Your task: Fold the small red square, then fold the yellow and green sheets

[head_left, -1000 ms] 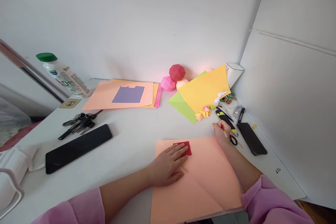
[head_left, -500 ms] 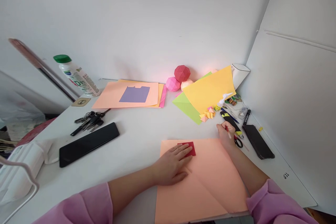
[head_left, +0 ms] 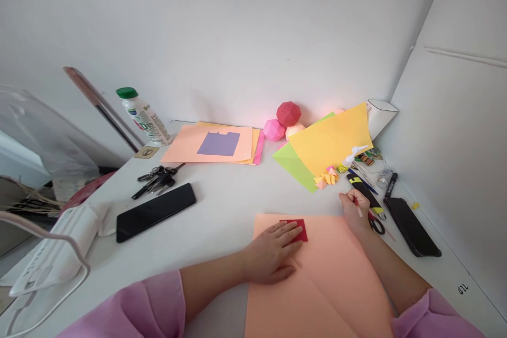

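My left hand (head_left: 273, 253) lies flat with its fingers stretched over a small red paper piece (head_left: 303, 229), pressing it against a large peach sheet (head_left: 317, 296). The fingers hide part of the red piece. At the sheet's upper right edge, my right hand (head_left: 355, 210) is closed around a thin red-and-whitish stick (head_left: 358, 207); its exact kind is too small to tell. Beside that hand lie a black-and-yellow utility knife (head_left: 362, 188) and scissors (head_left: 376, 223), partly hidden by the hand and wrist.
Folded paper pieces (head_left: 327, 177), a glue bottle (head_left: 348, 160) and a yellow sheet (head_left: 332, 137) lie beyond my right hand. Paper balls (head_left: 289, 114) rest by the wall. Leftward are stacked sheets (head_left: 178, 150), keys (head_left: 158, 179), a phone (head_left: 156, 212), a bottle (head_left: 146, 119) and a power strip (head_left: 59, 248).
The view has turned a little to the left, so everything appears shifted rightward. Both hands keep about the same places and poses on the table.
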`<state>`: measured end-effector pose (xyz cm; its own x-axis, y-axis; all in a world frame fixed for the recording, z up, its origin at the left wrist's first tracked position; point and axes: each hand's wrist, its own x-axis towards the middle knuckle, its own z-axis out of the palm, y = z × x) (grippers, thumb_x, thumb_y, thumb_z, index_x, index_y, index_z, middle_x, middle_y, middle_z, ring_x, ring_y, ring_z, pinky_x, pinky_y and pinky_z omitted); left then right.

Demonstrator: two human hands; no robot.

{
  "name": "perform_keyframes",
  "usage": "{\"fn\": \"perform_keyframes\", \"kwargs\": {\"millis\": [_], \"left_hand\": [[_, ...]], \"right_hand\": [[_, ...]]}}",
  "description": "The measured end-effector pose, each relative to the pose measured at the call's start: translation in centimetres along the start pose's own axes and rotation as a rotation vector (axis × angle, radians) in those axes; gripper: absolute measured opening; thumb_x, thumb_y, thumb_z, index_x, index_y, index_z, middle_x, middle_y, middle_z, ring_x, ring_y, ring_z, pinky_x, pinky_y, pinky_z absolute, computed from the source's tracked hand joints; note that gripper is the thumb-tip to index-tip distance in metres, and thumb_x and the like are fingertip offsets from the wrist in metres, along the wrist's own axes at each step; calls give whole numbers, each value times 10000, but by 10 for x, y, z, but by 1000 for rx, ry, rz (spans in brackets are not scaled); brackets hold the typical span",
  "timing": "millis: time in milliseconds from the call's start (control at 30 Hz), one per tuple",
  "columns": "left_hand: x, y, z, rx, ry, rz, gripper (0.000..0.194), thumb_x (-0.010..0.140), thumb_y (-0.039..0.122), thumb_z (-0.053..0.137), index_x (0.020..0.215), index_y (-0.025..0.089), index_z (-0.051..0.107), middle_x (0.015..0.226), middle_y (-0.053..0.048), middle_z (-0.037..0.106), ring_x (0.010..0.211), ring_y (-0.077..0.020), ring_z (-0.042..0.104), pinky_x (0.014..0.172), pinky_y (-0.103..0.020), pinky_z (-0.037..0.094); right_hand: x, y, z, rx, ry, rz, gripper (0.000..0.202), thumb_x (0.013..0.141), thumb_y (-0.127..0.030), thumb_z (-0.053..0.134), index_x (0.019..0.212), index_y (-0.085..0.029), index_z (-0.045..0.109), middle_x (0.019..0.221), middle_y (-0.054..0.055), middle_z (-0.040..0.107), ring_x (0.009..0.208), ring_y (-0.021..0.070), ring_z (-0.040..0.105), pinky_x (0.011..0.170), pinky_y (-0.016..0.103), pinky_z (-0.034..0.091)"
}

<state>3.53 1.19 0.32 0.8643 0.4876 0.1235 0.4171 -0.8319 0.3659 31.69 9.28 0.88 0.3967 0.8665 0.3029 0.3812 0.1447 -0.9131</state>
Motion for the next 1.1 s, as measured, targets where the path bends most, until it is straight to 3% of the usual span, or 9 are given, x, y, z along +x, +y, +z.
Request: {"fn": "perform_keyframes", "kwargs": {"millis": [567,1100], "left_hand": [[2,-3,2,33,20,20,589,933,463,398,1404,110,391,1521,-167,276,1419,-305,209,1159,-477,185],[-2,2,0,33,27,8,557,930,412,401,1394,104,399,1493,-152,348,1409,-336,215,1137,-494,217]], "right_hand": [[5,-5,7,-133,-69,-9,350,642,-229,562,539,-220,228,537,-76,215,508,81,215,475,241,193],[2,-6,6,-192,-142,-35,394,736,-224,587,565,-214,231,540,-78,249,496,74,237,470,233,215]]}}
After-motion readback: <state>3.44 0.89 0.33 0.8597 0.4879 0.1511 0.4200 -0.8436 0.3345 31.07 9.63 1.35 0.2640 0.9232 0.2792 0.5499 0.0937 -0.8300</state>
